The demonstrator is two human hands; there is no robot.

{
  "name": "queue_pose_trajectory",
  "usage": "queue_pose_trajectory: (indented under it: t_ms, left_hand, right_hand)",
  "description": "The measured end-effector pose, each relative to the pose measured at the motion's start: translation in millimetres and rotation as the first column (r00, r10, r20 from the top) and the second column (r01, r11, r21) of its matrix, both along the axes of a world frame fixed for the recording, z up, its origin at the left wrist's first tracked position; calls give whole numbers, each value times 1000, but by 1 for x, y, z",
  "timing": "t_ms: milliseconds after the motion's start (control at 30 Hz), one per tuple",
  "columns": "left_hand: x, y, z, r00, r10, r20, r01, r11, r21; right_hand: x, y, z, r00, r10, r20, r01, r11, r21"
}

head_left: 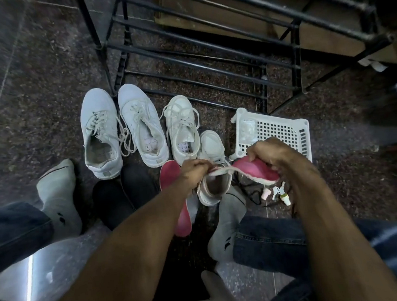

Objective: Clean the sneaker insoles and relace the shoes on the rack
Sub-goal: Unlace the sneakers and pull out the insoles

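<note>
Both my hands hold one pink insole (254, 170) above a small white sneaker (212, 173). My left hand (194, 170) pinches its pale-edged end; my right hand (268, 153) grips the other end from above. A second pink insole (176, 200) lies on the floor under my left forearm. Three more white sneakers stand in a row: far left (100, 132), middle (141, 126) and right (182, 125), their laces loose.
A black metal shoe rack (207, 44) stands behind the shoes. A white plastic basket (277, 131) lies on the floor at right. Small bottles and bits (278, 192) lie by my right foot. A dark cloth (124, 192) lies by the insole. My socked feet flank the shoes.
</note>
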State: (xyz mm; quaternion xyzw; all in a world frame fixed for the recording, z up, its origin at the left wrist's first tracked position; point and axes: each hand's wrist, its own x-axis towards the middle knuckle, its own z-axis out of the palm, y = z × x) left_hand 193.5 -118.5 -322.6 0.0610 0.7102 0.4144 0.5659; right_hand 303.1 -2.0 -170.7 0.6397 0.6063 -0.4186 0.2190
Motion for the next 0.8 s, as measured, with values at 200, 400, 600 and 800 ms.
queue_pose_trajectory:
  t_ms: [200,400,600,800]
  left_hand:
    - [3,-35,15,931,255,263,-263,965,-3]
    - [4,-54,33,906,246,345,-296,950,99]
    - [-2,-84,25,967,210,143,-215,976,24]
    - [7,-93,0,961,239,141,-228,969,-90]
  right_hand:
    - [-9,-30,13,992,5,-124,5,996,84]
    - [-12,-74,-16,989,113,-97,-106,992,71]
    - [1,-96,-67,984,-56,-169,42,995,-86]
    - [23,-101,-119,907,420,27,-418,893,164]
